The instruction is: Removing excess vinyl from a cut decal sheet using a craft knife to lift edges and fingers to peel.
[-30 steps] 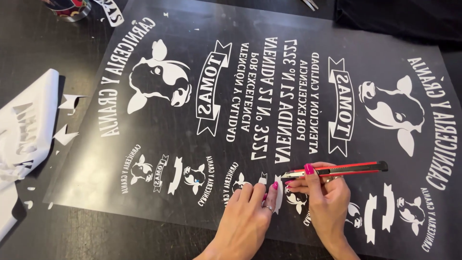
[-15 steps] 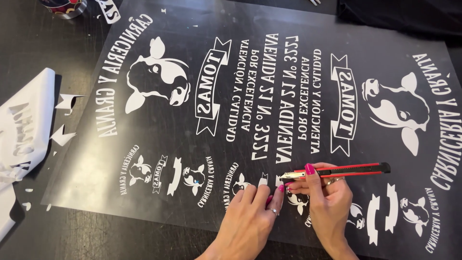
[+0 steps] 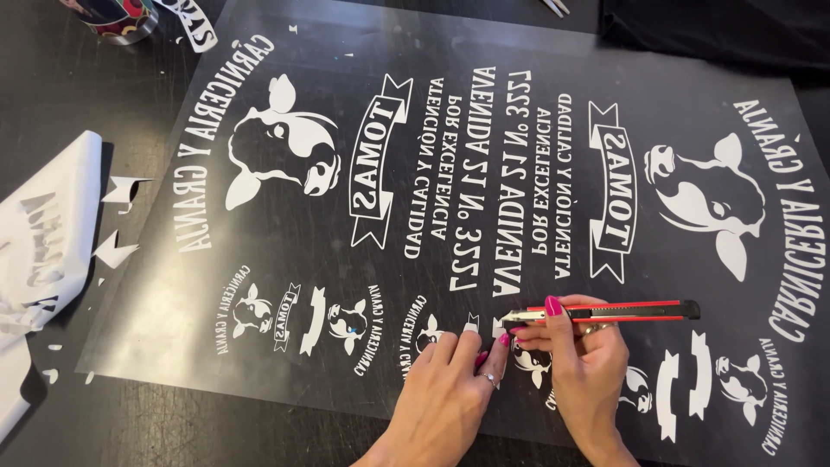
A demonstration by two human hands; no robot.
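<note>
A large clear sheet [image 3: 484, 130] with white mirrored lettering and cow-head designs lies on a dark table. My right hand [image 3: 584, 367] grips a red and black utility knife [image 3: 605, 311], its tip pointing left at a small white design near the sheet's front edge. My left hand [image 3: 450, 389] rests flat on the sheet just left of the knife tip, fingertips pressing down beside a small white scrap [image 3: 471, 326]. The small design under my hands is mostly hidden.
Crumpled white waste vinyl [image 3: 39, 251] lies at the left edge, with small white offcuts [image 3: 117, 246] beside it. A patterned round container [image 3: 117, 15] stands at the top left. Dark cloth [image 3: 718, 26] lies at the top right.
My left fingers have crept a little toward the knife tip. The knife and my right hand have stayed nearly still.
</note>
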